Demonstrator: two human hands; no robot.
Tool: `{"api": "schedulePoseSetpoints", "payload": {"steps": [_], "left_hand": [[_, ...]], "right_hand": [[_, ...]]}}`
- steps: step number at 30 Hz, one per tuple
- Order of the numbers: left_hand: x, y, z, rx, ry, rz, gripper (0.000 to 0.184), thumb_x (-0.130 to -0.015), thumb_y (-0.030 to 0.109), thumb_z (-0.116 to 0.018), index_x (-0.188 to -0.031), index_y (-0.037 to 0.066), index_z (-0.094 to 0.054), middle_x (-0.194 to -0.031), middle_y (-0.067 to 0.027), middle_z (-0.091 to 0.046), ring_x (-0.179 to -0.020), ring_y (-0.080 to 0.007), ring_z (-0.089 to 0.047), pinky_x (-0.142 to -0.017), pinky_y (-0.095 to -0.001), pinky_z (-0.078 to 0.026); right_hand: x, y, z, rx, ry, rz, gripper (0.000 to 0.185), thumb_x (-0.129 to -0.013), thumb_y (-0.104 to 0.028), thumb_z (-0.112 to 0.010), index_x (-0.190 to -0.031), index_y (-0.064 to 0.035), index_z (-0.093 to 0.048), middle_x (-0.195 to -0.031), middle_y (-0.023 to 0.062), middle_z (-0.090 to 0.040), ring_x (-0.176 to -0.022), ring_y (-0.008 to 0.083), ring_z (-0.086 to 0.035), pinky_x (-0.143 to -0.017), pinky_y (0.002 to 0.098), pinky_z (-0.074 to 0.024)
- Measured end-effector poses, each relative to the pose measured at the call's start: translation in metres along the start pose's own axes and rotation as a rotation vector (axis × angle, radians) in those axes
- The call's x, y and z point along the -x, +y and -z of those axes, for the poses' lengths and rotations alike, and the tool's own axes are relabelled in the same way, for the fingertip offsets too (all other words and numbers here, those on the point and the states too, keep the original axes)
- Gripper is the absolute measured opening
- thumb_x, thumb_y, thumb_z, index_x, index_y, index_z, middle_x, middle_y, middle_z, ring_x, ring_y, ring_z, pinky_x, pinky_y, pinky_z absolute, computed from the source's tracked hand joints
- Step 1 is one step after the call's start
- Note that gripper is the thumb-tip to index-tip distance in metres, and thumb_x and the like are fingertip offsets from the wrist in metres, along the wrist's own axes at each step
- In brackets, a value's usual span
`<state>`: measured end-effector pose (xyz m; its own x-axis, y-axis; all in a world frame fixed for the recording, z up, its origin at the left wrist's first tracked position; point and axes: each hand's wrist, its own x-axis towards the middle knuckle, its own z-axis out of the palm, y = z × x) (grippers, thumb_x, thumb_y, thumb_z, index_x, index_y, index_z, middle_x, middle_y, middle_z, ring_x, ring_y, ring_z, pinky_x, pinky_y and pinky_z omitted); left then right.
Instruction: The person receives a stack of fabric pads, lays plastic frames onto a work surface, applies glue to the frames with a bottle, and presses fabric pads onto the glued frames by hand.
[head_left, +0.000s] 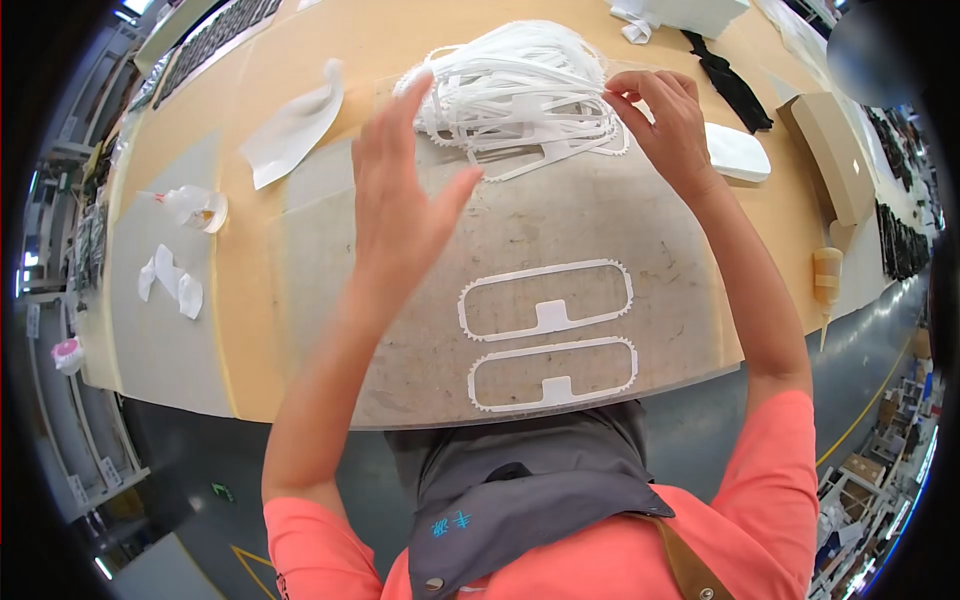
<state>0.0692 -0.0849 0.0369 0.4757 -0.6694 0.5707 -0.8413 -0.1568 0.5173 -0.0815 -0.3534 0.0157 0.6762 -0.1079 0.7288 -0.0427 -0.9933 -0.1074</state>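
A tangled heap of thin white oblong frames [520, 85] with toothed ends lies at the far middle of the table. At its right edge my right hand [665, 125] pinches the rim of a white frame between thumb and fingertips. My left hand [400, 200], slightly blurred, is raised at the heap's left side, thumb and fingers apart, holding nothing. Nearer me, two single frames lie flat on the greyish mat [400, 395]: an upper frame [550, 317] and, just below it, a lower frame [556, 390]. Each has a small tab inside its lower edge.
A curled white sheet [298, 125], a clear bottle [200, 208] and white scraps [178, 280] lie to the left. On the right are a white pad [738, 153], a black strip [730, 80], a cardboard box [828, 155] and a yellowish nozzle bottle [826, 275] at the table edge.
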Motion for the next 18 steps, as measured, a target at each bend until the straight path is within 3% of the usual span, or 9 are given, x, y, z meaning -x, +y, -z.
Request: {"api": "schedulePoseSetpoints", "payload": {"steps": [1,4,7,9,12,14,16,18], "left_hand": [[-0.011,-0.014,-0.014,-0.071,0.105,-0.082,0.072,-0.084,0.014,-0.079,-0.147,0.009,-0.045,-0.141,-0.0127,-0.055,-0.131,-0.0311,-0.049,-0.107,-0.0400,-0.042],[-0.035,-0.044,-0.043,-0.078,0.112,0.013,0.056,-0.083,0.020,-0.079,-0.133,0.008,-0.059,-0.133,-0.0109,-0.061,-0.125,-0.0309,-0.053,-0.106,-0.0403,-0.042],[-0.046,-0.057,-0.030,0.089,-0.191,0.175,0.042,-0.088,0.030,-0.077,-0.119,0.003,-0.069,-0.120,-0.0101,-0.068,-0.116,-0.0241,-0.061,-0.101,-0.0365,-0.046],[-0.043,-0.046,-0.015,0.164,-0.191,0.254,0.031,-0.090,0.027,-0.076,-0.109,0.002,-0.073,-0.107,-0.0077,-0.072,-0.106,-0.0184,-0.064,-0.095,-0.0321,-0.049],[-0.036,-0.032,0.007,0.374,-0.190,0.331,0.022,-0.091,0.023,-0.076,-0.102,0.004,-0.076,-0.091,-0.0029,-0.073,-0.087,-0.0101,-0.064,-0.080,-0.0256,-0.050],[-0.026,-0.024,0.017,0.483,-0.175,0.329,0.018,-0.092,0.019,-0.075,-0.101,0.003,-0.076,-0.080,0.0015,-0.070,-0.074,-0.0041,-0.060,-0.069,-0.0203,-0.049],[-0.015,-0.012,0.029,0.519,-0.209,0.422,0.019,-0.092,0.018,-0.075,-0.102,0.002,-0.075,-0.082,0.0002,-0.070,-0.075,-0.0052,-0.061,-0.068,-0.0213,-0.049],[-0.003,-0.007,0.032,0.579,-0.250,0.507,0.020,-0.092,0.017,-0.075,-0.103,0.000,-0.074,-0.082,-0.0010,-0.071,-0.076,-0.0063,-0.062,-0.068,-0.0221,-0.050]], "right_hand": [[-0.001,-0.006,0.004,0.018,0.009,0.017,0.011,-0.089,-0.016,-0.075,-0.098,-0.0153,-0.067,-0.082,-0.0059,-0.068,-0.077,0.0123,-0.062,-0.087,0.0309,-0.0403],[-0.004,-0.020,0.015,0.065,0.037,0.065,0.014,-0.089,-0.017,-0.075,-0.101,-0.0155,-0.069,-0.083,-0.0064,-0.069,-0.077,0.0125,-0.062,-0.086,0.0303,-0.0406],[-0.008,-0.027,0.023,0.083,0.066,0.089,0.014,-0.089,-0.017,-0.075,-0.103,-0.0155,-0.071,-0.084,-0.0058,-0.070,-0.077,0.0138,-0.062,-0.086,0.0307,-0.0409],[-0.008,-0.030,0.031,0.075,0.087,0.093,0.013,-0.090,-0.017,-0.075,-0.102,-0.0149,-0.072,-0.086,-0.0041,-0.070,-0.078,0.0160,-0.062,-0.088,0.0317,-0.0409],[-0.008,-0.045,0.044,-0.017,0.055,-0.031,0.010,-0.093,-0.017,-0.073,-0.102,-0.0120,-0.073,-0.089,-0.0017,-0.071,-0.080,0.0147,-0.063,-0.085,0.0301,-0.0442],[-0.001,-0.057,0.053,-0.332,0.007,-0.300,0.010,-0.096,-0.016,-0.070,-0.103,-0.0102,-0.073,-0.089,-0.0014,-0.071,-0.081,0.0119,-0.062,-0.080,0.0280,-0.0464],[0.011,-0.058,0.054,-0.636,-0.054,-0.526,0.012,-0.099,-0.016,-0.066,-0.105,-0.0068,-0.072,-0.088,-0.0031,-0.069,-0.079,0.0054,-0.060,-0.070,0.0230,-0.0478],[0.022,-0.059,0.058,-0.762,-0.176,-0.698,0.014,-0.098,-0.016,-0.067,-0.105,-0.0053,-0.072,-0.087,-0.0033,-0.068,-0.077,0.0050,-0.060,-0.070,0.0223,-0.0477]]}}
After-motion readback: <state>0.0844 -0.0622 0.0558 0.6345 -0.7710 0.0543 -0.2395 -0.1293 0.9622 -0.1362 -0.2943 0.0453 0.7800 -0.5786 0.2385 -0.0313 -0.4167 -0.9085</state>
